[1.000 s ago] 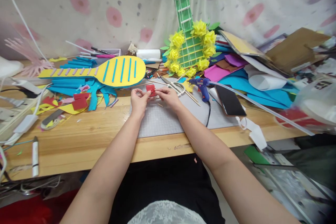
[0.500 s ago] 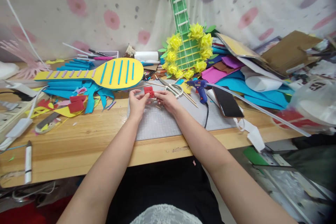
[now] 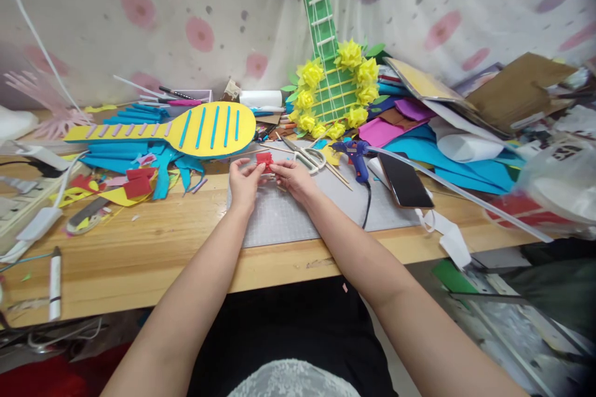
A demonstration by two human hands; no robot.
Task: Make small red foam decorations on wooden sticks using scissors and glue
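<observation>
At your far left, a white marker (image 3: 54,285) lies near the front edge of the wooden table (image 3: 177,232), with a heap of paper scraps (image 3: 138,186) farther back. Behind the scraps, a yellow paper guitar (image 3: 212,129) lies with its neck pointing left, over blue paper. Your left hand (image 3: 244,187) pinches a small piece of red paper (image 3: 264,161) between thumb and fingers; that paper is above the back part of the grey cutting mat (image 3: 279,223). Your right hand (image 3: 294,180) grips its right side with the fingertips. Just beyond your right hand lie the scissors (image 3: 313,160), and behind them a green guitar (image 3: 333,96) ringed with yellow flowers leans upright. Farther right come a blue glue gun (image 3: 357,160), then a dark phone (image 3: 405,180), and finally a clear plastic bag (image 3: 554,173)
</observation>
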